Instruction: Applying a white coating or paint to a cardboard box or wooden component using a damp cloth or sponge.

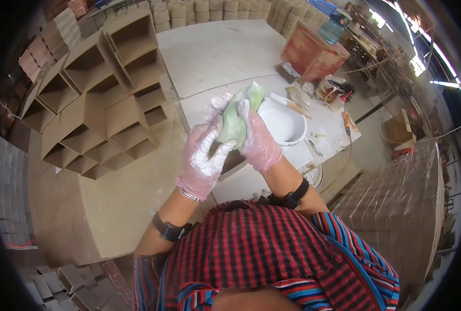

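Both my hands wear thin pink gloves smeared with white. They hold a crumpled pale green cloth [233, 124] between them, above the table. My left hand [202, 158] has its fingers curled on the cloth's left side and lower edge. On the other side my right hand [259, 136] grips it, thumb pressed against it, and the cloth's top end sticks up past the fingers. Just right of my right hand stands a round white basin [282, 122] with white stuff inside. Part of a cardboard box [232, 165] shows beneath my hands.
Open cardboard boxes [85, 122] are stacked at the left. A worn red cabinet [313, 52] bears a blue water jug [333, 28]. Near the table's right edge lie an orange-handled tool [347, 124] and a hose. Film-wrapped cartons [391, 197] stand at the right.
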Tool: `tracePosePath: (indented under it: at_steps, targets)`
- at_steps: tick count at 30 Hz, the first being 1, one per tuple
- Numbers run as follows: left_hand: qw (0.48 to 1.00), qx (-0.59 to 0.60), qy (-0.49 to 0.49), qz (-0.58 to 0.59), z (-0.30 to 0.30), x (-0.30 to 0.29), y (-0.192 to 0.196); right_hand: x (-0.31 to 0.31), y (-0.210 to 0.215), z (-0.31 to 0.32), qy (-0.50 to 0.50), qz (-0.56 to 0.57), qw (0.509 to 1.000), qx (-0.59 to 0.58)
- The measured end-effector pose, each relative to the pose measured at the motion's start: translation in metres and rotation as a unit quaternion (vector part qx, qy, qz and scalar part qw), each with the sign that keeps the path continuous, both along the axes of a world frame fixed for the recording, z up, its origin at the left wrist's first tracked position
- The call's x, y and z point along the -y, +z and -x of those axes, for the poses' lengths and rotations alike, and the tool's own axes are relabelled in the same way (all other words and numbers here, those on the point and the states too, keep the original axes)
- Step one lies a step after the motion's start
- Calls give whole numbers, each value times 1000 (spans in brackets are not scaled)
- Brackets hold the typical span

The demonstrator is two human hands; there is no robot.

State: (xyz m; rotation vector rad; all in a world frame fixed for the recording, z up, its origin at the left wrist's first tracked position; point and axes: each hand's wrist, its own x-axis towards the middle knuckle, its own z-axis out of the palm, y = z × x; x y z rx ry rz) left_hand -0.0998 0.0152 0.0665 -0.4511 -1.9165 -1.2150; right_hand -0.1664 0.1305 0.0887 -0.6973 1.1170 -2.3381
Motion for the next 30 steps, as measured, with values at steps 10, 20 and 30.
tracePosePath:
  at_steps: [10, 20, 30]
  targets:
    - [984, 119, -130, 0, 11, -14, -3, -43, -21, 41, 52, 108, 979, 163]
    - [928, 272, -53, -249, 45, -45, -19, -106, -27, 89, -102, 154, 951, 248]
    - [824, 491, 31, -282, 67, -35, -153, -174, -61, 115, -143, -181, 972, 54]
